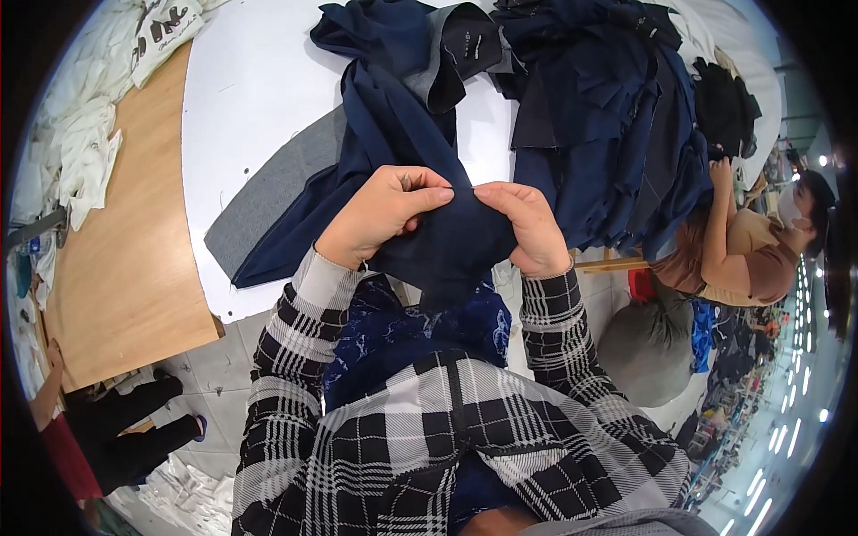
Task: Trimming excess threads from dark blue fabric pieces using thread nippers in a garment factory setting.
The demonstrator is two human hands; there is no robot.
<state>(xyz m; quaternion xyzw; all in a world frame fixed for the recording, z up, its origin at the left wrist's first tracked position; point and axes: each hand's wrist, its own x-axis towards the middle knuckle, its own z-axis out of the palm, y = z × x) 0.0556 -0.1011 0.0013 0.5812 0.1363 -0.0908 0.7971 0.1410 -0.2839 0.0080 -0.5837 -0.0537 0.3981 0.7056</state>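
Observation:
A navy-blue garment is stretched between my two hands, its lower part hanging toward my lap. My left hand pinches its upper edge between thumb and fingertips. A short distance to the right, my right hand pinches the same edge. From there the cloth runs away from me over the white tabletop, with a grey piece spread out at its left. A dark waistband-like part with a grey inner side lies at the far end.
A heap of navy garments lies to the right, with black cloth beyond. A co-worker stands at the right edge. Left are a wooden board and white garments; another person stands lower left. A grey sack sits lower right.

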